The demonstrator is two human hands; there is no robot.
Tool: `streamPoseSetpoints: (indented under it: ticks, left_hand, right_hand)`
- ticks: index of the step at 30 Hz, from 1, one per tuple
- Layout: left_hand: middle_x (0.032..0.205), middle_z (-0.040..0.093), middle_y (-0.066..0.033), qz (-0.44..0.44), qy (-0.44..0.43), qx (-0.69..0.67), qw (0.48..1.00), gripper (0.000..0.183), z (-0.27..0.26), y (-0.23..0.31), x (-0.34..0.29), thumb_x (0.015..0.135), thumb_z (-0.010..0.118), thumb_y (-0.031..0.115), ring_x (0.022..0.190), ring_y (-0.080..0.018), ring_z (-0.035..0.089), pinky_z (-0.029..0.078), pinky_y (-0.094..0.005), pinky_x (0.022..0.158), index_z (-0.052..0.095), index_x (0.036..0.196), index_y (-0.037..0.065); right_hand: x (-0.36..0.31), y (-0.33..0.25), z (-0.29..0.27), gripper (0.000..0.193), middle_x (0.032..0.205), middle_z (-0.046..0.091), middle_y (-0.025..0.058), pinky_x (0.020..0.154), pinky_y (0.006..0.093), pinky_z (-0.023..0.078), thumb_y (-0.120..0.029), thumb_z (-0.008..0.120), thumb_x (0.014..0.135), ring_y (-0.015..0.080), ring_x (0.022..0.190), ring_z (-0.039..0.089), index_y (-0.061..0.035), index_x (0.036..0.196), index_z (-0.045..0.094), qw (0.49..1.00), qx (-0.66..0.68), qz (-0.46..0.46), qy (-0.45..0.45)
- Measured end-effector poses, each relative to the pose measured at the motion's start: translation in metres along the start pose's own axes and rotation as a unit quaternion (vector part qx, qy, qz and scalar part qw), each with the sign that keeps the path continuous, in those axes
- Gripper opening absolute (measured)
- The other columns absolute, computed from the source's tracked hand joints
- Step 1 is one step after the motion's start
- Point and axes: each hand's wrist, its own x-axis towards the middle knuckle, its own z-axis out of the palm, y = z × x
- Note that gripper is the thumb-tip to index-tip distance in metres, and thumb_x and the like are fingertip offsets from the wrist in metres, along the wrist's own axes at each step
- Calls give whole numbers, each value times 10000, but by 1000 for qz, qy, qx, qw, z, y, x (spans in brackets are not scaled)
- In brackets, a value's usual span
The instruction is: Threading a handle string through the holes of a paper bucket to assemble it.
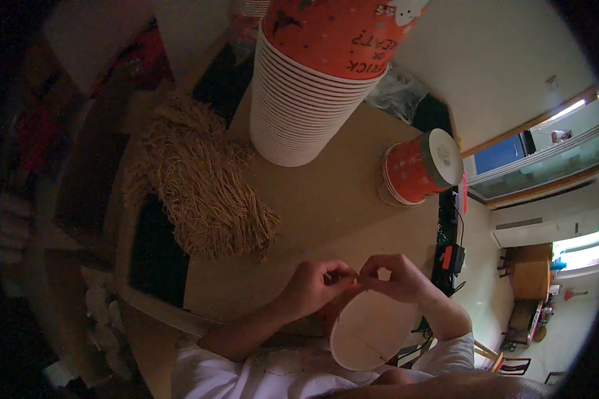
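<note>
Pinching a string (pixel 358 278) at a cup (pixel 369 329) rim, left hand (pixel 316 286) and right hand (pixel 399 276) fingers closed on it (tall stack (pixel 306 100) and string pile (pixel 199 186) untouched).

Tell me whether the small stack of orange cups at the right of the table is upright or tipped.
Tipped. The small orange cup stack lies on its side on the brown table, its round base facing right, unlike the tall cup stack standing beside it.

A tall stack of orange paper cups (pixel 316 73) with white rims and printed lettering stands at top centre. A shorter orange stack (pixel 419 167) lies right of centre.
</note>
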Motion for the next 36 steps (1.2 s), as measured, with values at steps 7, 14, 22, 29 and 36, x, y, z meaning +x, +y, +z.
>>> streamPoseSetpoints:
  ticks: [7, 14, 22, 29, 36]
  left_hand:
    - [776, 657, -79, 3, 18, -4, 1000, 137, 1, 0, -1, 814, 618, 106, 690, -91, 607, 486, -247, 619, 634, 900, 1]
    - [752, 652, -88, 27, 36, 17, 999, 145, 3, -4, 0, 801, 631, 123, 621, -99, 602, 477, -252, 563, 634, 892, 9]
    - [735, 635, -101, 40, 50, 52, 997, 127, 1, 4, -1, 798, 619, 108, 598, -138, 605, 478, -271, 551, 631, 873, 6]
    - [813, 642, -89, 63, 32, 19, 997, 229, 4, 4, -1, 794, 636, 110, 651, -141, 603, 484, -269, 589, 590, 1004, 30]
    - [787, 628, -77, 51, 19, -19, 998, 354, 3, 5, -3, 775, 667, 88, 708, -147, 615, 487, -267, 621, 516, 1092, 46]
  right_hand:
    - [-1, -2, 2, 67, 762, 641, 33, 669, 257, 458, -83, 617, 794, 109, 722, 606, -45, 837, 651, 1000, 10, -11, -5]
    - [-3, 1, 4, 84, 788, 630, 66, 647, 266, 473, -45, 587, 804, 139, 723, 612, -16, 854, 648, 1000, -13, -21, -2]
    - [-3, -1, 6, 82, 792, 622, 85, 641, 275, 484, -24, 574, 797, 164, 717, 613, -1, 837, 642, 999, -17, -31, 12]
    - [-4, 5, 6, 75, 782, 621, 84, 624, 292, 481, -59, 586, 792, 188, 717, 613, -23, 835, 636, 999, -30, -39, 11]
    - [-4, -12, 6, 68, 763, 619, 73, 635, 267, 474, -48, 622, 778, 148, 712, 600, -14, 837, 627, 998, -29, -41, 29]
